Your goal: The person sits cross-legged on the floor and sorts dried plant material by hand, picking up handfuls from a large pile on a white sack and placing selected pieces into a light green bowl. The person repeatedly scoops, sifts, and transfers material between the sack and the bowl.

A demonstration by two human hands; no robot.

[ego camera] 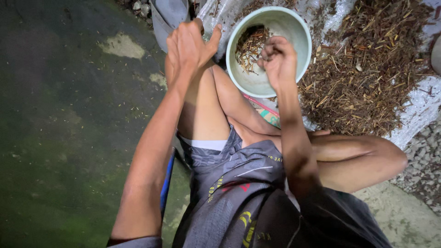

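Bowl (pixel 294 27), pale green and round, sits right under the right hand (pixel 278 59), which hangs over its rim curled into a loose fist; whether it pinches any stalks, I cannot tell. Inside the bowl, just beyond those knuckles, lies a small heap of dried brown stems (pixel 250 48). To the outer side of the fist spreads a big pile of the same dry plant bits (pixel 363 73) on a white woven sheet (pixel 413 115). The left hand (pixel 188 46) is raised beside the bowl, fingers loose and spread, gripping nothing. Below both: 2 bare knees and grey shorts (pixel 229 183).
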